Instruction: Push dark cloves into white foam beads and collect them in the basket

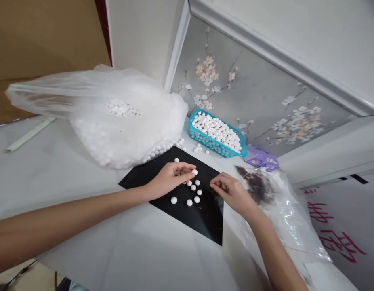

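Observation:
Between the thumb and fingers of my left hand (170, 178) is a small white ball (194, 172), held above a black sheet (162, 212). Several more white balls, one of them a loose ball (174, 200), lie on the sheet below and beside that hand. My right hand (231, 190) is over the sheet's right side with thumb and forefinger pinched together. Whatever is in that pinch is too small to make out. Small dark reddish-brown bits (213, 178) lie on the sheet close to the right fingertips.
A large translucent bag (129, 121) of white balls stands at the back left. Behind the sheet is a blue basket (217, 147) heaped with white balls. On the right lie a purple packet (261, 157) and a clear plastic bag (290, 214) with dark brown pieces (256, 186).

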Demonstrator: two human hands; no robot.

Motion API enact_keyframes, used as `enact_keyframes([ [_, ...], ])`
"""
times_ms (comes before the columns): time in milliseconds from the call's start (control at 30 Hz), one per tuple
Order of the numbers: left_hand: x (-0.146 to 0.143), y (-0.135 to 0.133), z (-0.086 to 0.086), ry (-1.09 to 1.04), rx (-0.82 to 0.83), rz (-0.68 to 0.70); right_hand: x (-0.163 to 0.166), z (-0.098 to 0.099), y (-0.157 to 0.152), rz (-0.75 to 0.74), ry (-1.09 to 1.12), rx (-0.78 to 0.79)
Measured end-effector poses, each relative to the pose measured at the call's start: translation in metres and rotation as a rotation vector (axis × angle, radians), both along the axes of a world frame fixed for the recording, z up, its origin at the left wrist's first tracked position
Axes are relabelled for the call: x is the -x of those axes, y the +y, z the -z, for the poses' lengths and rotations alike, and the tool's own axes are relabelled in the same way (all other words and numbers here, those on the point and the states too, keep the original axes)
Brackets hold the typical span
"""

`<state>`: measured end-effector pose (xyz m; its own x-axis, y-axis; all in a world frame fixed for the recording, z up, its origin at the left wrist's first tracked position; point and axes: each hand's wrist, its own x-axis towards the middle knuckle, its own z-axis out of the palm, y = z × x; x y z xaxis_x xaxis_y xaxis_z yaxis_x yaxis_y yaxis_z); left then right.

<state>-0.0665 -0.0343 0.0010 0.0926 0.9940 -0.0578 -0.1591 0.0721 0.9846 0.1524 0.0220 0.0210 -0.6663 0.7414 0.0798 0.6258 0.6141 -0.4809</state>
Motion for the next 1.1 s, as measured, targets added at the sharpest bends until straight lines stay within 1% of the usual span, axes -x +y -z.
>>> enact_keyframes([
  [67,0.001,0.001,0.001,-0.046,0.033,0.016,0.008,-0.004,-0.007,0.073,0.178,0.009],
  [100,0.002,0.001,0.001,-0.062,0.051,0.029,0.012,-0.005,-0.012,0.108,0.277,0.048],
  [167,0.002,0.000,0.001,-0.080,0.073,0.069,0.022,-0.005,-0.022,0.141,0.448,0.184],
  [233,0.002,-0.001,0.000,-0.089,0.072,0.113,0.030,-0.001,-0.029,0.157,0.582,0.352],
  [300,0.002,-0.001,-0.001,-0.097,0.063,0.139,0.035,0.003,-0.033,0.174,0.670,0.494],
  [367,0.002,-0.002,0.000,-0.102,0.062,0.143,0.037,0.007,-0.035,0.191,0.700,0.559],
  [433,0.003,-0.001,0.001,-0.102,0.072,0.135,0.037,0.009,-0.034,0.207,0.698,0.540],
  [533,0.003,0.000,0.003,-0.108,0.092,0.113,0.036,0.010,-0.033,0.232,0.657,0.456],
  [700,0.004,0.001,0.004,-0.089,0.095,0.074,0.036,0.013,-0.030,0.278,0.577,0.237],
  [767,0.004,0.001,0.003,-0.086,0.101,0.057,0.035,0.014,-0.029,0.308,0.568,0.190],
  [867,0.005,0.001,0.001,-0.088,0.105,0.036,0.035,0.013,-0.029,0.333,0.594,0.253],
  [1100,0.005,0.001,0.000,-0.100,0.111,0.032,0.037,0.009,-0.030,0.308,0.647,0.401],
])
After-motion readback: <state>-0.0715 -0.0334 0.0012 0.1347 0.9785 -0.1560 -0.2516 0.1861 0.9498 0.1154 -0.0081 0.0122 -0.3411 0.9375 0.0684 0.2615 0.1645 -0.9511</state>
